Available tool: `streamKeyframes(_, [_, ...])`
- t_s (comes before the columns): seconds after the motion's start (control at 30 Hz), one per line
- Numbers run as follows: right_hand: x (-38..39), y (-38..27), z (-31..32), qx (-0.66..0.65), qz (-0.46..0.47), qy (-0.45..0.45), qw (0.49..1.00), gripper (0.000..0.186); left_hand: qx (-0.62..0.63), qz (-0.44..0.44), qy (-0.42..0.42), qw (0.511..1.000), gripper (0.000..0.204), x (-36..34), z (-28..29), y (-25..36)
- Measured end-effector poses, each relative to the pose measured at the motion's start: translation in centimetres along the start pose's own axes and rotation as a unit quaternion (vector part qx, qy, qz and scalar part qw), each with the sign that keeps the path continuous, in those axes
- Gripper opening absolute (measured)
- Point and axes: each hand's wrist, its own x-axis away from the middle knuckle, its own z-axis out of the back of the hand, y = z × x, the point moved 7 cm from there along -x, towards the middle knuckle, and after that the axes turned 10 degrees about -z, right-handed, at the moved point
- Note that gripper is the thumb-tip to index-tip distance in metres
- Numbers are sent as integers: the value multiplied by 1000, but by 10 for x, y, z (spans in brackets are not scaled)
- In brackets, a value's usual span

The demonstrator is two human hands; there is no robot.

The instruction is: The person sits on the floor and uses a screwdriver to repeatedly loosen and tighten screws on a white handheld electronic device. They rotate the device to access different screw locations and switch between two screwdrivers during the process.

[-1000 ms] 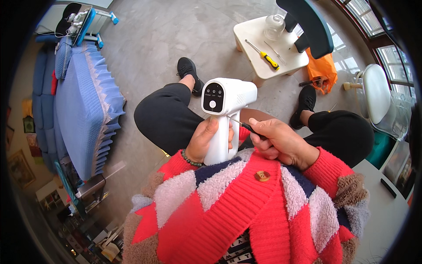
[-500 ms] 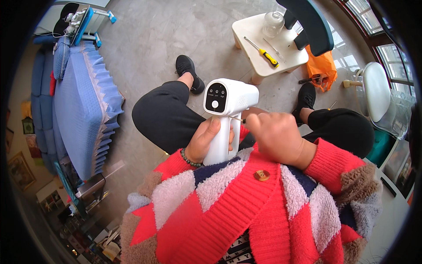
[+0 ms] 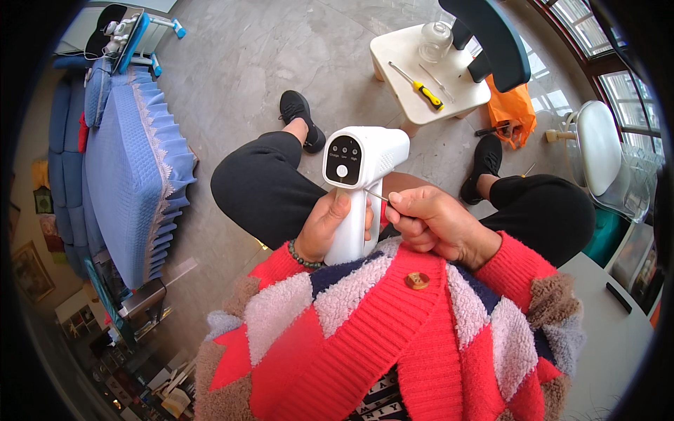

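A white gun-shaped handheld device [image 3: 382, 149] with a black control panel stands upright in front of my chest. My left hand [image 3: 324, 223], with a beaded bracelet at the wrist, is wrapped round its grip. My right hand [image 3: 449, 221] pinches a thin screwdriver [image 3: 377, 196] between thumb and forefinger. Its metal shaft slants up and left, and the tip meets the device where the grip joins the body. The screwdriver's handle is mostly hidden in my fingers. Whether the tip sits in a screw cannot be seen.
Ahead to the right, a cream chair [image 3: 393, 52] with a dark backrest bears a yellow-and-black screwdriver [image 3: 425, 94], a thin rod [image 3: 437, 82] and a clear jar [image 3: 436, 43]. An orange bag [image 3: 513, 112] lies beside it. A blue-covered bed [image 3: 130, 175] stands left.
My right hand has rolled over, from knuckles uppermost to thumb and forefinger showing, and more of the shaft is visible. The device has shifted slightly left.
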Motion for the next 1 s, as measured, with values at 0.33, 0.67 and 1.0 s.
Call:
streamKeyframes(0.33, [32, -31, -42, 784, 466, 346, 219, 11, -3, 29, 1, 1000, 60, -1, 2, -5])
streamKeyframes(0.67, [43, -58, -31, 605, 551, 350, 457, 13, 274, -9, 54, 960, 65, -6, 18, 2])
streamKeyframes(1.0, [11, -51, -11, 510, 421, 253, 706, 13, 309, -56, 58, 948, 67, 11, 38, 4])
